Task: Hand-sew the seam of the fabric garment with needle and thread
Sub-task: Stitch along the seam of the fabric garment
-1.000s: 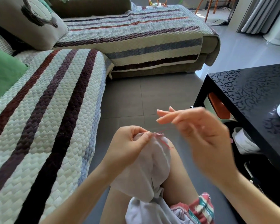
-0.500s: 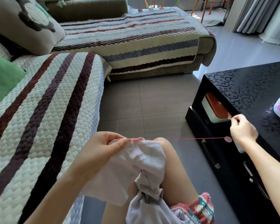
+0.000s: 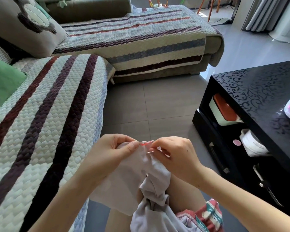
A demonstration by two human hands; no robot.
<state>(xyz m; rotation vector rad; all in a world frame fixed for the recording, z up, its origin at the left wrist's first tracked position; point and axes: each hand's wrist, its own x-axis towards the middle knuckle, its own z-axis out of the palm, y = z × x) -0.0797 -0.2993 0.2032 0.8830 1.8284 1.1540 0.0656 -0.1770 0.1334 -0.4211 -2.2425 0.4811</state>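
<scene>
Sofa [image 3: 49, 114] under a striped quilted cover fills the left side; a black table [image 3: 258, 97] stands at the right. Pale garment [image 3: 132, 178] drapes over the person's knee between them, its gathered top edge held up. Left hand [image 3: 110, 154] pinches that edge between thumb and forefinger; right hand [image 3: 177, 156] pinches the needle [image 3: 150, 152] just beside it. Red thread [image 3: 143, 144] shows along the seam between the two pinches.

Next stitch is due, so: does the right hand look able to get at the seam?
Probably yes. The right hand pinches the needle right beside the seam, which the left hand pinches and holds up; nothing lies between them.
</scene>
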